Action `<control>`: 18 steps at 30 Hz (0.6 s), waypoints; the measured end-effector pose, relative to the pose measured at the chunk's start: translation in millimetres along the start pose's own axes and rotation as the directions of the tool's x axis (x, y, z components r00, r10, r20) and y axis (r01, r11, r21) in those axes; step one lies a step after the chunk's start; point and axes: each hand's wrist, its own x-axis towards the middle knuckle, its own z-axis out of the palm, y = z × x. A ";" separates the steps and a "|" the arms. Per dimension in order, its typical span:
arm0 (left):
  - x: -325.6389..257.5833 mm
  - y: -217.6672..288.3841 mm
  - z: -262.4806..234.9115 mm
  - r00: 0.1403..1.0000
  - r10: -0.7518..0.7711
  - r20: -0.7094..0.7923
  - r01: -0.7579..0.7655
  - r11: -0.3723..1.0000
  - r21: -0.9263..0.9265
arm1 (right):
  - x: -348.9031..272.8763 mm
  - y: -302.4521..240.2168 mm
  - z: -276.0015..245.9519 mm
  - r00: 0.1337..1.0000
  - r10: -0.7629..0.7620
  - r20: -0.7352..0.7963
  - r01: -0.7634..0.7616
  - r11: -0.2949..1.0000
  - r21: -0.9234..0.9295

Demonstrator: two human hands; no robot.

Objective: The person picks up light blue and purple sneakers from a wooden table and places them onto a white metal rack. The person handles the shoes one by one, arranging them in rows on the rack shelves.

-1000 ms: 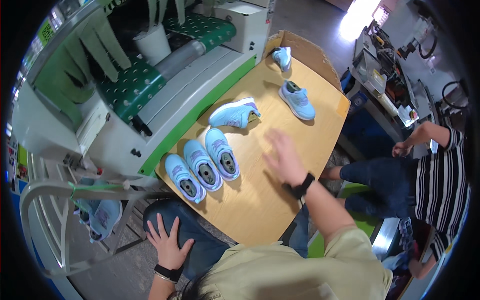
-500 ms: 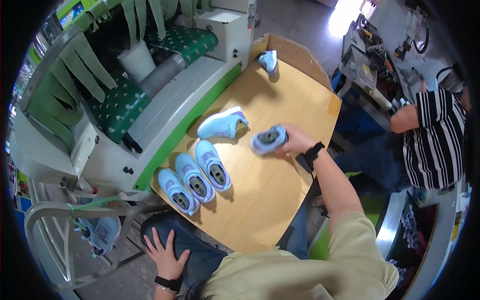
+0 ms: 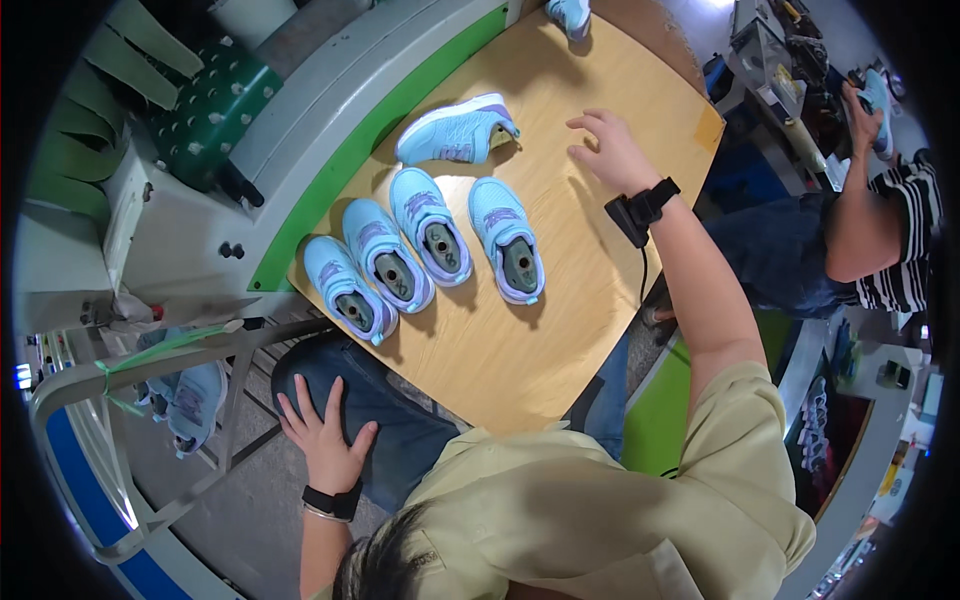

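Observation:
My right hand (image 3: pixel 607 150) hovers over the wooden tabletop with nothing in it, its fingers apart and loosely bent. Left of it and a little nearer, a light blue sneaker (image 3: pixel 497 205) stands upright, its heel toward me. Three matching sneakers stand in a row farther left: an outer one (image 3: pixel 328 265), a middle one (image 3: pixel 368 222) and an inner one (image 3: pixel 417 196). Beyond the row another blue sneaker (image 3: pixel 450 130) lies on its side, its opening turned right. My left hand (image 3: pixel 325 440) rests spread on my thigh, holding nothing.
One more blue sneaker (image 3: pixel 571 15) is at the table's far end by a cardboard edge (image 3: pixel 665 40). A machine with a green studded belt (image 3: pixel 215 115) borders the table's left. Shoes (image 3: pixel 195 395) hang behind a metal rail (image 3: pixel 130 375). A co-worker (image 3: pixel 860 230) at right holds a shoe.
My right hand has let go of the sneaker, which now stands right of the row, and has moved off it. My left hand stays on my thigh. The view has shifted.

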 end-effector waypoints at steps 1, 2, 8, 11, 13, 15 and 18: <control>1.3 0.7 -0.9 1.000 -0.005 0.012 0.005 1.000 0.005 | 6.0 8.0 3.4 1.000 0.014 0.013 -0.014 1.000 -0.007; 3.2 1.4 -2.3 1.000 -0.009 0.023 0.009 1.000 0.010 | 13.1 16.5 5.7 0.999 0.029 0.024 -0.028 0.999 -0.016; 8.3 4.1 -11.6 0.996 -0.025 0.090 0.021 0.999 0.050 | 92.5 62.0 7.3 0.915 0.399 -0.064 -0.386 0.910 0.152; 4.8 -0.3 -9.4 0.993 -0.065 0.095 0.063 0.998 0.029 | 163.6 89.9 12.4 0.823 0.536 -0.188 -0.492 0.838 0.235; 4.1 -4.1 -8.5 0.982 -0.124 0.145 0.117 0.992 0.055 | 201.5 106.3 21.5 0.773 0.577 -0.263 -0.503 0.811 0.299; 17.5 -4.6 -13.2 0.988 -0.095 0.121 0.086 0.993 0.077 | 219.1 143.4 32.6 0.869 0.428 -0.248 -0.317 0.867 0.384; 13.1 6.9 -24.0 0.993 -0.095 0.074 0.087 0.990 0.108 | 230.2 119.3 51.7 0.754 0.566 -0.333 -0.471 0.820 0.326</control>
